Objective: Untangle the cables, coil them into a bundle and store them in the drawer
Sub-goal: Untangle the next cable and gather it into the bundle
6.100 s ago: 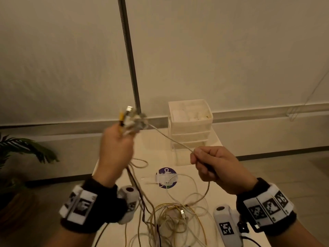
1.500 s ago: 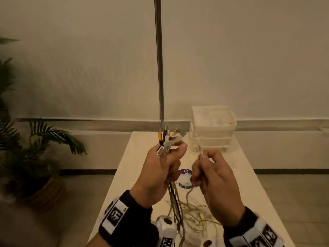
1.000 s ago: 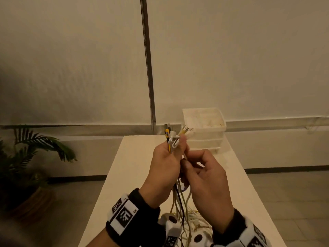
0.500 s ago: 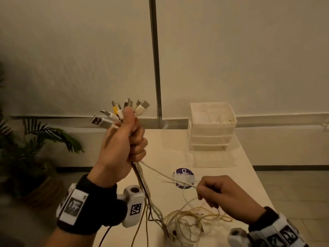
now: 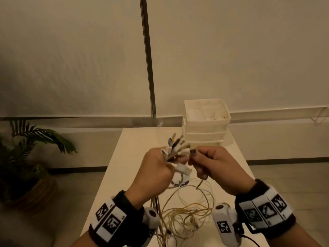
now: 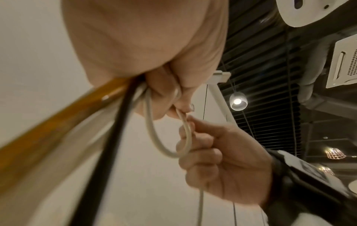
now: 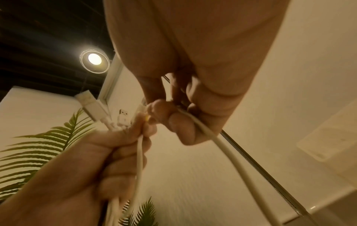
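Observation:
My left hand (image 5: 156, 168) grips a bunch of cable ends (image 5: 175, 146), their plugs fanned out above the fist, over the white table (image 5: 124, 150). Right beside it my right hand (image 5: 210, 163) pinches one thin white cable (image 7: 222, 142) near its dark plug (image 5: 193, 152). In the left wrist view that white cable (image 6: 154, 134) loops from my left fist to the fingers of my right hand (image 6: 212, 152), next to a yellow cable (image 6: 58, 120) and a black one (image 6: 108, 146). The rest of the cables lie in a loose tangle (image 5: 187, 213) on the table below both hands.
A white stack of drawers (image 5: 206, 125) stands at the table's far right with an open top tray. A round purple sticker (image 5: 179, 181) lies under the hands. A potted plant (image 5: 26, 157) is on the floor at the left. A metal pole (image 5: 147, 59) rises behind the table.
My left hand has come down from its raised position. My right hand rose from low over the table and now meets the bunch, holding the thin cable by its plug end.

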A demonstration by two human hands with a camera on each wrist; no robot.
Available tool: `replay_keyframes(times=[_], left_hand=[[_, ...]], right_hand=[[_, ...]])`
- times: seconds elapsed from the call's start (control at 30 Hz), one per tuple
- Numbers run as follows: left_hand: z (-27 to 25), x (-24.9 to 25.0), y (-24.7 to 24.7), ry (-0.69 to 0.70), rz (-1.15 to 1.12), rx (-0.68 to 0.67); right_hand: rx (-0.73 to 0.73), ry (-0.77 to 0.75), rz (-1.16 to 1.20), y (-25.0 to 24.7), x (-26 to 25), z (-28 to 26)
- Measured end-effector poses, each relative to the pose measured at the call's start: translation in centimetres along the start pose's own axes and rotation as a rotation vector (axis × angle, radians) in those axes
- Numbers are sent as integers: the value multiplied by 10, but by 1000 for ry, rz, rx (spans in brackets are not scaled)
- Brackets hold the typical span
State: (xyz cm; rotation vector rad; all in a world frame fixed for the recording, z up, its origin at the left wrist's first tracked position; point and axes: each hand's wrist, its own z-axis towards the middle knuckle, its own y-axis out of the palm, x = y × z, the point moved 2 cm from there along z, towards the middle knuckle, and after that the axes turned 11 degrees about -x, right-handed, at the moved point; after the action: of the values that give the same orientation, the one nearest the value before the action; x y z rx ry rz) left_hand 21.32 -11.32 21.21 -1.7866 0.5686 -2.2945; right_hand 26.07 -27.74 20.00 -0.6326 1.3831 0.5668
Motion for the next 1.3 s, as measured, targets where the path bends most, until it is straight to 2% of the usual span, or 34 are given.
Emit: replay_keyframes(times=[0.1,0.17,0.27,0.33,0.4,0.47,0.53,0.6,0.63,0.67,0.8,0.9,1.0,1.1,1.2,1.3], left_hand=[[7,8,-20,102,-46,189],[9,15,-36,161,-177,298],[14,22,-72,187,-394,514],[13,27,-97,193,-444,657],[16,33,-108,228,-333,581],[15,33,-102,199,-27,453],[12,22,-91,146,144,491],[6,15,-78,159,30,571],[3,10,-71,175,-58,554],[1,7,-62,179,-101,476],[0,10,-16,128,-20,-11],[9,-4,-2,61,15,-106],[12,-15,3,6,265,-96],[13,-15,-4,12,373,-42],[18,-14,-16,45,358,88],[20,-12,-35,71,384,300]], right_hand=[[38,-57,41,2,14,-1],[32,-67,-7,6,29,-4],[-1,38,-230,9,62,-9],[12,118,-295,9,82,-15],[126,110,-94,5,91,-22],[183,104,145,2,84,-24],[143,116,245,0,71,-23],[116,121,267,-1,62,-21],[118,131,258,-1,59,-20],[111,143,234,-2,57,-21],[27,146,27,3,46,-21],[-10,121,-88,9,28,-18],[-44,135,5,7,18,-15],[-88,125,128,5,15,-16],[-88,66,190,3,19,-19],[-63,63,226,1,35,-22]])
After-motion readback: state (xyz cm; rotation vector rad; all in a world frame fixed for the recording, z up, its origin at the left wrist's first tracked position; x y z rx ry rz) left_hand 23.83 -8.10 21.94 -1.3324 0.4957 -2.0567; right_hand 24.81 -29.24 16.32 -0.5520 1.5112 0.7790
